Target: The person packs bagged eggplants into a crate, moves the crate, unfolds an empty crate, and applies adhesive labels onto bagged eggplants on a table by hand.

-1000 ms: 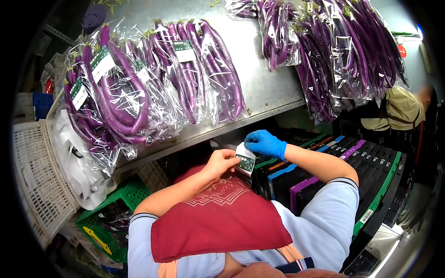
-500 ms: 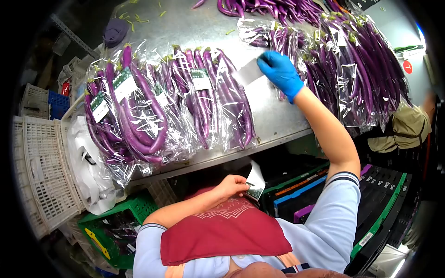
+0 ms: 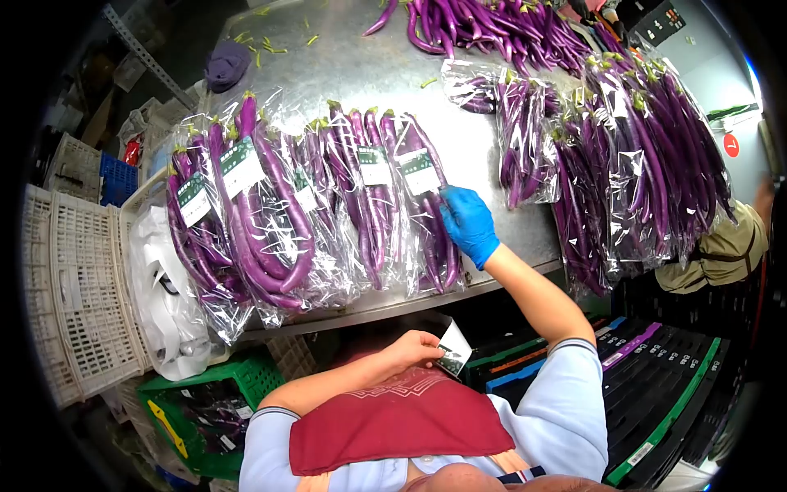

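Note:
My left hand [image 3: 416, 348], bare, pinches a stack of green-and-white labels [image 3: 453, 350] in front of the red apron [image 3: 402, 418]. In a blue glove, my right hand [image 3: 470, 225] touches the right edge of a bagged bundle of eggplants [image 3: 433, 238], just below the label [image 3: 419, 172] on that bag. Whether its fingers grip the plastic I cannot tell. More bagged eggplants [image 3: 279, 217] with labels lie to the left along the front of the metal table [image 3: 479, 197].
Bagged eggplants without visible labels [image 3: 656, 156] are piled at the right, loose ones [image 3: 500, 29] at the back. Black crates [image 3: 664, 394] stand below right, a green crate [image 3: 209, 414] and white baskets [image 3: 86, 287] at the left. Part of another person [image 3: 586, 8] shows at the back.
My right hand has moved from my left hand to the table, carrying a label across. That label now lies on the rightmost bag of the front row. My left hand still holds the stack.

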`<state>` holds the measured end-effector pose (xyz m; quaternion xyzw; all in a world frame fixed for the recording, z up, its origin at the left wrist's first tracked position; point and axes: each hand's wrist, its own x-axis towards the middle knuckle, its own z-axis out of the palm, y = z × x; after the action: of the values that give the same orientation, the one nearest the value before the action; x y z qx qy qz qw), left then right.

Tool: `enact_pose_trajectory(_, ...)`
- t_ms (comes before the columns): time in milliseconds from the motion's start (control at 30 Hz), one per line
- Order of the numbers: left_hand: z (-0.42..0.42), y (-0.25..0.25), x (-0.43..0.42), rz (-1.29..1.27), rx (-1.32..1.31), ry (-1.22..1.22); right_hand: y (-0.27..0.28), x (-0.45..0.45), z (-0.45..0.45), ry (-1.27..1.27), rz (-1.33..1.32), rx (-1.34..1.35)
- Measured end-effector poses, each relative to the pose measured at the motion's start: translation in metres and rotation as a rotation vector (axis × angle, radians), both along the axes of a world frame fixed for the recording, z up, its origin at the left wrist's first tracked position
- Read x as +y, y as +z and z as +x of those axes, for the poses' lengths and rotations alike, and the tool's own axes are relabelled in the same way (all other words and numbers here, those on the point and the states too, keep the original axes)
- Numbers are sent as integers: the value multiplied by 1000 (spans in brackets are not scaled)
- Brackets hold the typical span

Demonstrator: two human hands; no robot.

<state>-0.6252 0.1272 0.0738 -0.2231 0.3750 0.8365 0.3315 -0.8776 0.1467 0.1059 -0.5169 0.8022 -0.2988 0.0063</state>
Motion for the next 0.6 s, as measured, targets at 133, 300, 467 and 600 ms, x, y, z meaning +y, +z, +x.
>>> enact_pose_trajectory(133,-1,0,1,3,-6,14,-22,-1,-6,-293,125,-559)
enact_pose_trajectory(300,0,-1,-1,20,3,-15,-18,5,-15,-201,-18,-979)
enact_pose_trajectory(467,2,-4,-7,11,32,-27,38,18,-10,-79,-278,-1508)
enact_pose_trajectory(600,1,-3,-7,5,36,-5,62,-23,4,24,-260,-1339)
